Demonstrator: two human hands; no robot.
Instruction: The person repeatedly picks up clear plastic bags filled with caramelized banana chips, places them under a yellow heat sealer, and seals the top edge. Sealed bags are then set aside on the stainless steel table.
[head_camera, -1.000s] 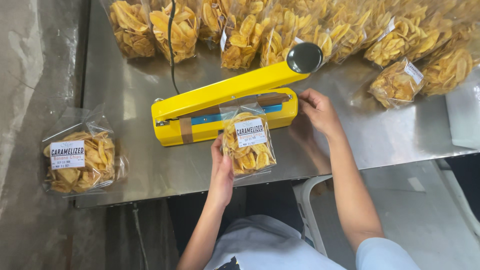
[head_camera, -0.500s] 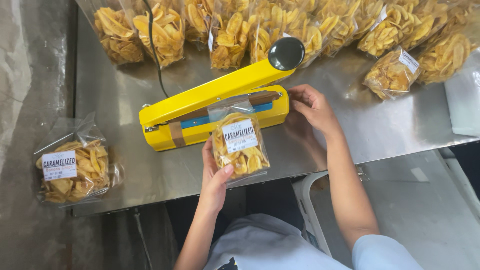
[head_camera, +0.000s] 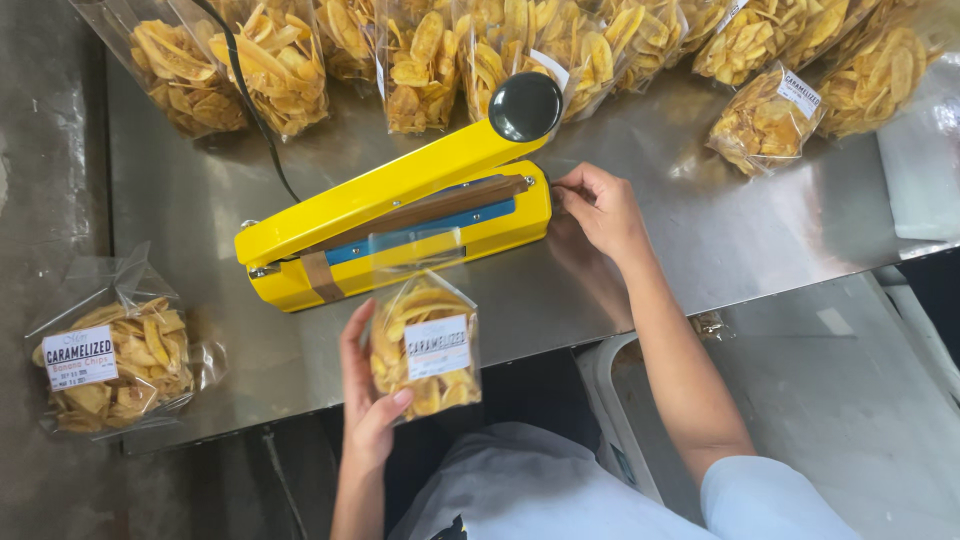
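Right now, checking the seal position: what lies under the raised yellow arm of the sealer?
Under the sealer's arm, the clear top of the chip bag held by the left hand lies across the brown and blue sealing strip. The arm hides the strip's far edge.

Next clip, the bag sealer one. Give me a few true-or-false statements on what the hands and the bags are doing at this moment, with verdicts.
1. The left hand holds a clear bag of chips. True.
2. The arm of the yellow sealer is pressed fully shut. False: it stands raised, with the bag's top in the gap.
3. The right hand grips the sealer's black knob. False: it rests at the end of the sealer's base.
4. A labelled bag lies apart at the table's left. True.
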